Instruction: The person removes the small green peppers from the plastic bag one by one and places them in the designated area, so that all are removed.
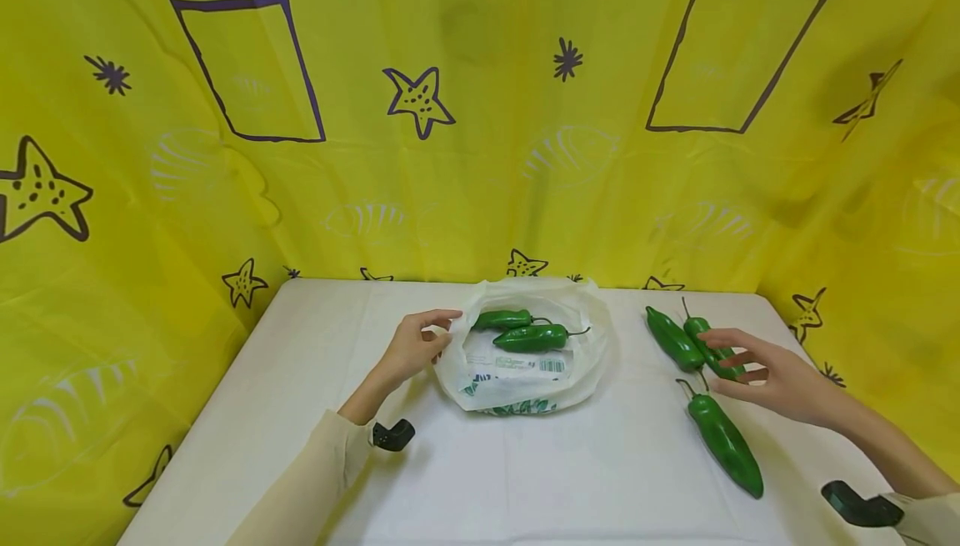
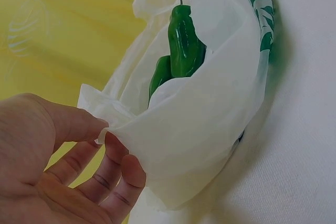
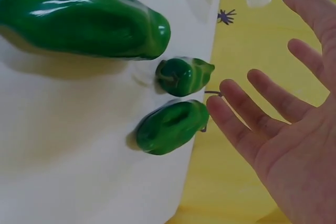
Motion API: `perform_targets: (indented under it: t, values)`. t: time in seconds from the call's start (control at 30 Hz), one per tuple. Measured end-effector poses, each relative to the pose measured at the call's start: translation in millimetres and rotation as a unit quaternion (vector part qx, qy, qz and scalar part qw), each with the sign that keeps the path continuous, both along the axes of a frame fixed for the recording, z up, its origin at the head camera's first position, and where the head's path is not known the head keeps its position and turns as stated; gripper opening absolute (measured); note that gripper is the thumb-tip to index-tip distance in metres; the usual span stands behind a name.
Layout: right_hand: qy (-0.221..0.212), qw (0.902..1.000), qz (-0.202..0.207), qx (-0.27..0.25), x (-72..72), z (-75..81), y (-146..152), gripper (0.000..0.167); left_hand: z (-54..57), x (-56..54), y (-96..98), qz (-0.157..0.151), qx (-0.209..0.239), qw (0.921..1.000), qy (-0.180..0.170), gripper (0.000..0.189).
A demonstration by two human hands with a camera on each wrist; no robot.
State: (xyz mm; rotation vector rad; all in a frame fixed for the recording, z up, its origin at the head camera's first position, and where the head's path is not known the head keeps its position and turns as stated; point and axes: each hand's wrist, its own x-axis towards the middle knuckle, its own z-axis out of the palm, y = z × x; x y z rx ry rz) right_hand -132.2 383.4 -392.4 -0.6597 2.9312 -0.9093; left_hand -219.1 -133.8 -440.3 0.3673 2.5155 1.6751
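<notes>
A white plastic bag with green print stands mouth-up at the table's middle, two green peppers lying inside. My left hand pinches the bag's left rim between thumb and fingers; the left wrist view shows the thumb on the film's edge. On the right, my right hand hovers over several loose green peppers, its fingers spread and holding nothing. Two peppers lie side by side near its fingertips, and a larger-looking pepper lies nearer to me. In the right wrist view the palm faces the camera, apart from the peppers.
A white cloth covers the table. Behind it and along both sides hangs a yellow curtain with starfish and fish drawings. Dark wrist-worn devices sit at both sleeves.
</notes>
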Motion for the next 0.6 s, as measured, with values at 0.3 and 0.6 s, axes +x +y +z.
perform_targets:
  t: [0.3, 0.6]
  values:
    - [0.029, 0.9996, 0.003, 0.001, -8.4, 13.4, -15, 0.06, 2.4, 2.3, 0.7, 0.004, -0.001, 1.0, -0.003, 0.042]
    - [0.041, 0.9988, 0.022, 0.018, -18.7, 27.6, -31, 0.063, 1.6, 1.4, -0.4, 0.0, 0.001, 1.0, -0.002, 0.042]
